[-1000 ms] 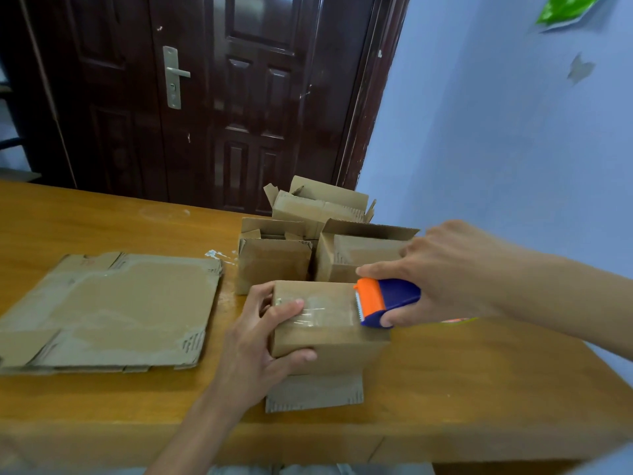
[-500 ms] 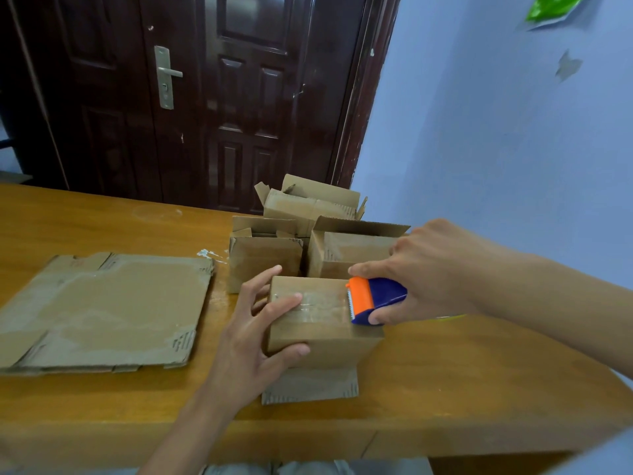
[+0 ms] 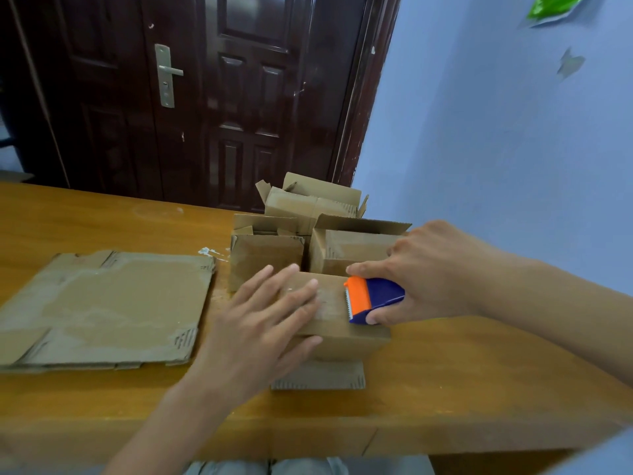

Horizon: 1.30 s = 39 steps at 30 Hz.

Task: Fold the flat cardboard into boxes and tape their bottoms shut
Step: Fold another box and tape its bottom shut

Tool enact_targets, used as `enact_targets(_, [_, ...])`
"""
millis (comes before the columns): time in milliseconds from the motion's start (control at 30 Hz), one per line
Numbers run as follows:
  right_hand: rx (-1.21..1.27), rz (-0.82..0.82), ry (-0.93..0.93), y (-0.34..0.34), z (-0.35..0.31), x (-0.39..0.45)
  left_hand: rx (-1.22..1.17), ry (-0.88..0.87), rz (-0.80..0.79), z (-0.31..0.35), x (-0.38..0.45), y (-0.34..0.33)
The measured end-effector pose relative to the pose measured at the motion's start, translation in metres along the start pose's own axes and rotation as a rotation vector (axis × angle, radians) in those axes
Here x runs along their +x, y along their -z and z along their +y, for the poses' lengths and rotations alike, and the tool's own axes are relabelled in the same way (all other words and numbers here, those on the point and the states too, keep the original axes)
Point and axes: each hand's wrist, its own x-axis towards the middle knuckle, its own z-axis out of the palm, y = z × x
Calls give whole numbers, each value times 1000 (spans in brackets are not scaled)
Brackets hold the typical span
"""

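A small cardboard box (image 3: 346, 332) stands bottom-up near the table's front edge, clear tape across its top face. My left hand (image 3: 260, 323) lies flat on that face with straight, spread fingers pressing the tape. My right hand (image 3: 424, 272) grips an orange and blue tape dispenser (image 3: 371, 299) at the box's right end, its toothed blade against the tape. A stack of flat cardboard (image 3: 102, 306) lies to the left. One loose flap (image 3: 318, 375) of the box sticks out toward me on the table.
Three folded boxes stand behind the one in hand: one at left (image 3: 265, 257), one at right (image 3: 356, 248), one further back (image 3: 313, 202). The wooden table (image 3: 479, 371) ends at a blue wall on the right; a dark door is behind.
My left hand let go of the box's left side and moved onto its top, fingers now flat over the tape. The right hand and dispenser stayed at the box's right end.
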Motion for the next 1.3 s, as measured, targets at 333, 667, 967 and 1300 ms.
enact_targets(333, [-1,-23,-51,-22,5,-3,14,25,-235,21,27,-17])
enact_targets(667, [181,-93,-119,-40,27,-18,-56,-57,-256,11,37,-36])
enact_targets(967, [407,-79,-171,-84,45,-38,-105,-88,-276,4,39,-36])
enact_targets(1300, [435,-29,-224,-120,34,-62,-136,-19,-416,11,52,-13])
